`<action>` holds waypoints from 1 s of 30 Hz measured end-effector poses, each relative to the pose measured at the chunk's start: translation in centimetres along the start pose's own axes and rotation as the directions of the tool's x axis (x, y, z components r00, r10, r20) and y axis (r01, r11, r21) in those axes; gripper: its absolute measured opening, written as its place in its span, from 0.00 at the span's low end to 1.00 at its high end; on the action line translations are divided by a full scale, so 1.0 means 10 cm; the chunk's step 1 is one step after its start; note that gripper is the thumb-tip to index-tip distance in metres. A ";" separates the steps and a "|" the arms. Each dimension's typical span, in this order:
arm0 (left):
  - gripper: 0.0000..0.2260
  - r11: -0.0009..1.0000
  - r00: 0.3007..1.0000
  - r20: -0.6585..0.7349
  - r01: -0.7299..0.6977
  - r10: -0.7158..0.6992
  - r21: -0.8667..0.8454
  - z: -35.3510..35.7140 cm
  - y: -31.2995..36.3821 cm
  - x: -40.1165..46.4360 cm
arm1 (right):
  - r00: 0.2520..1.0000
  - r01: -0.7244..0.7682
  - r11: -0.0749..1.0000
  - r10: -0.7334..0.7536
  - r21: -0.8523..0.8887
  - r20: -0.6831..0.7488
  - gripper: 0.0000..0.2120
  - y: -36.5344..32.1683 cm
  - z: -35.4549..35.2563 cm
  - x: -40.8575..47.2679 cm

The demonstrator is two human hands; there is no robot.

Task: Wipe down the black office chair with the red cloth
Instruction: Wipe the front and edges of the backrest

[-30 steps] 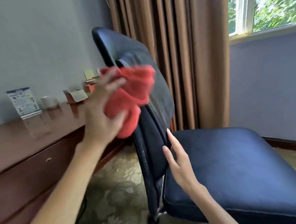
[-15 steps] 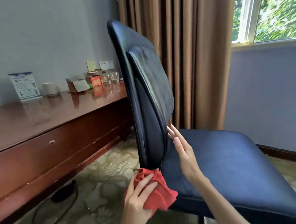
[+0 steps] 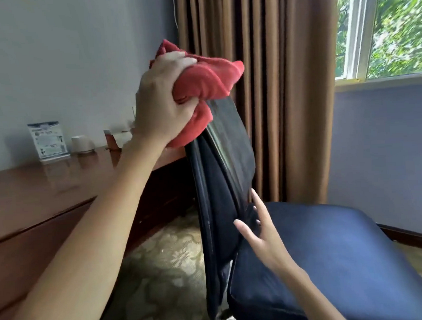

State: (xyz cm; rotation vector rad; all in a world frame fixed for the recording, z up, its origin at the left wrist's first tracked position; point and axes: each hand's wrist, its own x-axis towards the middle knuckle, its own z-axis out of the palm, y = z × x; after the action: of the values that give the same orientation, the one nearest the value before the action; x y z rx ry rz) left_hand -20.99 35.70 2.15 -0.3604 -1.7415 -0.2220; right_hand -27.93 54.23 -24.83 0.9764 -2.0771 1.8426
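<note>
Black padded leatherette office chair (image 3: 233, 173) is standing between the hands, backrest upright. Left hand (image 3: 163, 106) is clenching the bunched red terry cloth (image 3: 205, 83) on the backrest's top edge (soft, light, best gripped balled). Right hand (image 3: 261, 233), fingers straight, is bracing the lower backrest.

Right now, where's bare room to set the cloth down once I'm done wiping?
The chair seat is bare from the right hand out to its far edge. The wooden desk has open top between the left forearm and the card stand. Further back along the wall it is crowded: stand, white cup, small boxes. The left hand grips the red cloth.
</note>
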 end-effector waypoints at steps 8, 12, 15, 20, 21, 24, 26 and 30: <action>0.22 0.995 0.957 0.274 0.084 -0.093 0.045 0.54 0.34 -2.70 | 0.999 0.013 0.999 -0.012 -0.032 0.037 0.30 0.29 0.09 0.00; 0.19 0.952 0.889 0.395 0.290 -0.231 -0.096 0.67 0.35 -4.14 | 1.000 0.012 0.985 -0.015 -0.171 -0.016 0.27 0.39 0.13 -0.01; 0.20 0.895 0.833 0.431 0.432 -0.347 -0.115 0.71 0.31 -4.55 | 1.000 -0.023 0.991 0.022 -0.131 -0.010 0.27 0.42 0.14 -0.03; 0.24 0.818 0.787 0.441 0.548 -0.431 -0.176 0.71 0.17 -4.41 | 0.998 -0.036 0.994 0.032 -0.099 -0.051 0.37 0.25 0.38 0.07; 0.25 0.819 0.785 0.449 0.546 -0.428 -0.174 0.71 0.15 -4.41 | 0.997 -0.007 0.989 -0.004 -0.148 -0.079 0.43 0.19 0.46 0.12; 0.23 0.825 0.755 0.521 0.543 -0.398 -0.157 0.67 0.11 -4.37 | 0.981 0.033 0.928 -0.100 -0.370 -0.164 0.60 0.00 0.75 0.26; 0.15 0.785 0.681 0.597 0.605 -0.425 -0.131 0.61 0.20 -4.41 | 0.969 -0.047 0.898 -0.066 -0.437 -0.240 0.66 -0.09 0.97 0.32; 0.13 0.717 0.600 0.750 0.650 -0.280 -0.252 0.51 0.20 -4.49 | 0.898 -0.092 0.869 -0.138 -0.486 -0.417 0.63 -0.10 1.14 0.31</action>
State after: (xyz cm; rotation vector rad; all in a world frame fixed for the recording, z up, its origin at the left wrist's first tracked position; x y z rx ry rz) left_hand -17.35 34.04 -42.90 -0.3499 -2.4878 -1.1020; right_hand -26.67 42.47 -24.63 0.3985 -2.0615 1.2456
